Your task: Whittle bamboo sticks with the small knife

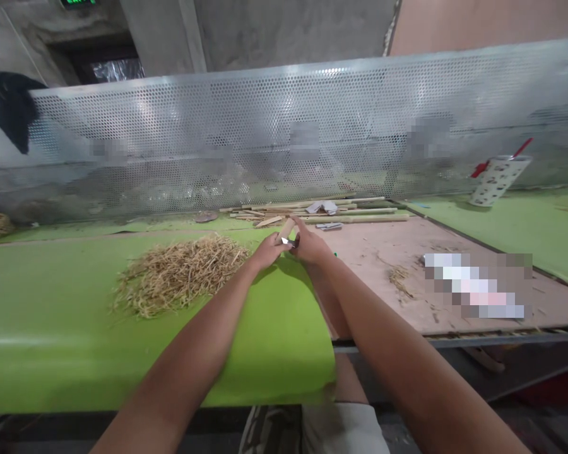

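Bringing both hands together above a tabletop (364,299), a person holds a flat, pale strip (284,229) and a small knife (286,241). The strip is raised at a tilt between the hands, near the far side of a green sheet (269,334) that covers the left part of the work area and droops over the front edge. The fingers of the left hand (267,250) are drawn in around the strip's lower part, leaving little gap. Those of the right hand (312,244) are curled tightly about the knife's dark handle, with a fingertip near the strip's upper end. The bright blade lies across the lower part of the strip; whether its edge bites into the surface is too small to tell.

To the left of the hands, a loose heap of straw (184,274) sits on the green sheet. Just beyond them, thin sticks (373,219) lie roughly side by side, with a crumpled white scrap (324,207) on top. More wisps (400,280) are scattered at right, near a pixelated object (473,285). Farther right, a patterned cup (498,181) with a red straw stands before a perforated metal screen (246,139).
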`<state>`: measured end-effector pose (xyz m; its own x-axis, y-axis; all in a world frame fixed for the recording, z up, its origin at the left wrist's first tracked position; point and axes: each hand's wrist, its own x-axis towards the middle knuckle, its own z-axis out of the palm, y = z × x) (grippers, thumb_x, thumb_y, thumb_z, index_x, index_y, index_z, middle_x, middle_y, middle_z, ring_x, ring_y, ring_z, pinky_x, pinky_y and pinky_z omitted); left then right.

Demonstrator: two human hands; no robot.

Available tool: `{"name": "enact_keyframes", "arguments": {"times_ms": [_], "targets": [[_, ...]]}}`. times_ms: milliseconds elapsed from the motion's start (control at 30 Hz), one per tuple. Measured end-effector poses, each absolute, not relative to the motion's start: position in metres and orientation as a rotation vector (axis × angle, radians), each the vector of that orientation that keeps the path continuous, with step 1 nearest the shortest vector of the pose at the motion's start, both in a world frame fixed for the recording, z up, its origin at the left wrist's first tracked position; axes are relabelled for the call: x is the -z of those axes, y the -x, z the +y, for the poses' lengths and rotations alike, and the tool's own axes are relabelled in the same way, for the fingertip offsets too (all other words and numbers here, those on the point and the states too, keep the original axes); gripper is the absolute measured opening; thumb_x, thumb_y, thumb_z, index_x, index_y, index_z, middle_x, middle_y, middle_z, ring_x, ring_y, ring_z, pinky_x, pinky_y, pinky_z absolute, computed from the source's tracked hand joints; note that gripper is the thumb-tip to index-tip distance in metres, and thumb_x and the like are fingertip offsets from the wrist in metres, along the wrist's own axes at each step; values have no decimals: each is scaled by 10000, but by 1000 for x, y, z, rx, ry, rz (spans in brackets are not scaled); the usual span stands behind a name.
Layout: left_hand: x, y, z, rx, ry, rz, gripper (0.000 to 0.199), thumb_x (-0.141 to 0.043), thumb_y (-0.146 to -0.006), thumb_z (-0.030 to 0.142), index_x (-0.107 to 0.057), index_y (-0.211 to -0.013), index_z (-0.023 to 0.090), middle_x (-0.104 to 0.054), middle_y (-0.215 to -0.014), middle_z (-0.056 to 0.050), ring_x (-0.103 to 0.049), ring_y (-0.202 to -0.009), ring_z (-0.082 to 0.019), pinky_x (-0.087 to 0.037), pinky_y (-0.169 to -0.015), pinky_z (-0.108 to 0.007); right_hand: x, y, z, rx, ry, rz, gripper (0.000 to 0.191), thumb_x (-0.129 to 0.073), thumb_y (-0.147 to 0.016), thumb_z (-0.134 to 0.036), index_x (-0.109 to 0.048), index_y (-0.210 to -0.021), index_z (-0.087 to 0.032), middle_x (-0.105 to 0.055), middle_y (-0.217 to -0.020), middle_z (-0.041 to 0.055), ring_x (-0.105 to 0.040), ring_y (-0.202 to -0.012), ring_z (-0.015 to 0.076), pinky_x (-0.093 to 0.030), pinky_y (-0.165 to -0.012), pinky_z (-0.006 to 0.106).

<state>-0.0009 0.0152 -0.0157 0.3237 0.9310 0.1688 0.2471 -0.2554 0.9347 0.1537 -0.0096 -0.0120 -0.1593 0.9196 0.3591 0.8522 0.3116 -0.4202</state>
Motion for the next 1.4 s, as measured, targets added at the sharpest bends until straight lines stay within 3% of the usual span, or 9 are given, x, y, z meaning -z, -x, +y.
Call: {"name": "enact_keyframes", "arguments": {"times_ms": [267, 567, 833, 1133, 1400], "targets": [[4, 0, 6, -852, -2067, 1136, 291, -629, -734, 401, -568, -850, 140, -566, -667, -7, -485, -594, -133, -341, -575, -245, 6, -150, -15, -117, 1687, -2055, 789, -514, -824, -281, -98, -1483, -155, -677, -1017, 146, -634, -854, 283, -431, -674, 323], [8, 1, 6, -900, -2059, 1146, 213, -561, -749, 364, -528, -706, 158, -495, -565, 33, -403, -511, -106, -275, -526, -237, 1, -137, -20, -77, 1878, -2010, 699, -482, -858, -299, -172, -1464, -141, -662, -1049, 180, -632, -934, 303, -440, -733, 353], [11, -1, 2, -974, -1975, 1335, 335, -543, -746, 476, -526, -631, 162, -465, -488, 28, -393, -441, -105, -251, -483, -248, -1, -132, -21, -75, 1888, -1981, 527, -397, -884, -269, -302, -1393, -169, -671, -1003, 159, -638, -902, 289, -437, -696, 343], [13, 4, 8, -939, -2095, 1182, 291, -589, -710, 442, -581, -724, 151, -589, -636, -1, -479, -548, -124, -311, -530, -239, 4, -139, -20, -141, 1845, -2031, 716, -445, -861, -308, -116, -1480, -160, -653, -1090, 167, -625, -953, 294, -439, -727, 344], [10, 0, 0, -963, -2000, 1411, 427, -524, -737, 584, -529, -625, 172, -498, -512, 8, -403, -447, -118, -239, -487, -254, 0, -132, -19, -112, 1863, -1967, 507, -392, -867, -239, -335, -1367, -182, -672, -1014, 152, -640, -896, 290, -445, -701, 358]]}}
